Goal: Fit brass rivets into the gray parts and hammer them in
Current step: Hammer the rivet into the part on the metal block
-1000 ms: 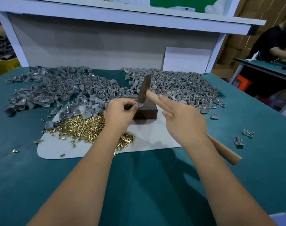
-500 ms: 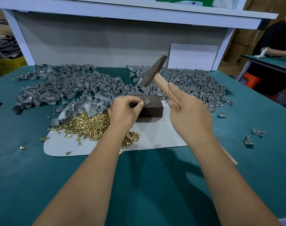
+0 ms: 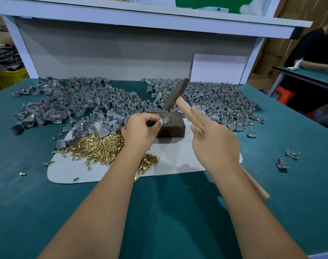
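A: Eyes on the block! One gray part (image 3: 166, 120) sits on top of the dark block (image 3: 171, 127), toward its left end, and the left hand (image 3: 140, 132) has it pinched at the fingertips.

B: Fingers curled tight around it, thumb and forefinger right on the near-left edge of the part. And just to the right?

A: The right hand (image 3: 213, 144) grips the hammer (image 3: 180, 98) by its wooden handle, forefinger lying straight along the wood. The dark head hangs in the air, tilted, above the far right end of the block, clear of the part.

B: So the part lies between the two hands, touching the left, apart from the hammer. The handle's butt pokes out past the right wrist, a bit blurred.

A: Block stands on a pale mat (image 3: 178, 161). Near left on that mat, under the left forearm, a heap of brass rivets (image 3: 96, 146), with a few strays on the green table (image 3: 159, 212).

B: Farther back, two big heaps of gray parts (image 3: 75, 101) spread left and right across the table. Two loose pieces (image 3: 282, 164) lie well off to the right.

A: Far right, another person (image 3: 316, 51) sits at a second table.
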`<action>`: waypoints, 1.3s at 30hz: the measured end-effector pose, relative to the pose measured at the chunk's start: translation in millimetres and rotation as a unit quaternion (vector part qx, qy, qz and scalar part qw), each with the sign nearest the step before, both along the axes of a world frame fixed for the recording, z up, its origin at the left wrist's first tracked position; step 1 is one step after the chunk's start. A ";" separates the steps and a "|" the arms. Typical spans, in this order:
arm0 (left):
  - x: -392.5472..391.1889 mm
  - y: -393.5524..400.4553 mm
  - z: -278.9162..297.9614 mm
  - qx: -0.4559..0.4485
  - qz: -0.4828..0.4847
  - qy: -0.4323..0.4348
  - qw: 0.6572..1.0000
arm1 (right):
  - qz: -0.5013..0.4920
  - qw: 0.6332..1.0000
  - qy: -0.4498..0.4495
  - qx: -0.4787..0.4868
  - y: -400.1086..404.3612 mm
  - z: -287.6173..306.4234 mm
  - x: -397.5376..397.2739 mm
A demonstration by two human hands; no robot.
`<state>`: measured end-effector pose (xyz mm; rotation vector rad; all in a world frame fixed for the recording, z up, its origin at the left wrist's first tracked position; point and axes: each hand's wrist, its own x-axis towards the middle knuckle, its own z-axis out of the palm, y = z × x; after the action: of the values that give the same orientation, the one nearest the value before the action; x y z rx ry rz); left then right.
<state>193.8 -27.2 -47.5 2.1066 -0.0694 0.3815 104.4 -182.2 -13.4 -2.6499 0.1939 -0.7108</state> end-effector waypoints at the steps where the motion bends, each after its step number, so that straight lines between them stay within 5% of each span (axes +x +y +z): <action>1: -0.3 0.1 0.2 0.000 0.001 0.000 1.000 | 0.000 1.000 -0.008 -0.006 1.0 0.2 0.4; 5: -2.2 0.0 1.1 0.001 0.001 0.003 1.000 | 0.014 0.999 0.046 0.013 2.4 -1.1 2.3; 9: -2.3 0.7 1.0 -0.002 -0.002 0.001 1.000 | 0.003 0.999 -0.029 0.029 1.8 -0.1 1.9; 14: -4.0 0.4 2.6 -0.005 -0.007 -0.002 1.000 | 0.006 0.998 0.042 0.041 -2.9 1.3 3.5; 20: -3.5 -0.3 0.2 0.010 0.005 0.001 1.000 | 0.024 0.995 -0.064 0.079 -5.7 6.9 1.9; 25: -1.5 -1.6 0.8 0.027 0.025 0.003 0.999 | 0.020 0.999 0.047 0.017 -6.2 6.3 3.0; 30: -0.3 -2.3 -3.0 0.029 0.027 -0.006 0.999 | 0.023 0.998 -0.050 -0.023 1.1 5.5 0.1; 34: 0.7 -2.2 -3.1 0.010 0.028 0.000 1.000 | 0.029 0.998 0.005 -0.059 0.0 8.0 2.1; 39: 3.0 -1.2 -4.8 0.012 0.017 -0.010 1.000 | 0.009 0.997 -0.070 -0.040 2.1 4.0 1.9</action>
<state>196.8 -28.4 -52.3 2.1304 -0.0509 0.4233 106.2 -180.2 -9.5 -2.6612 0.1039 -0.9117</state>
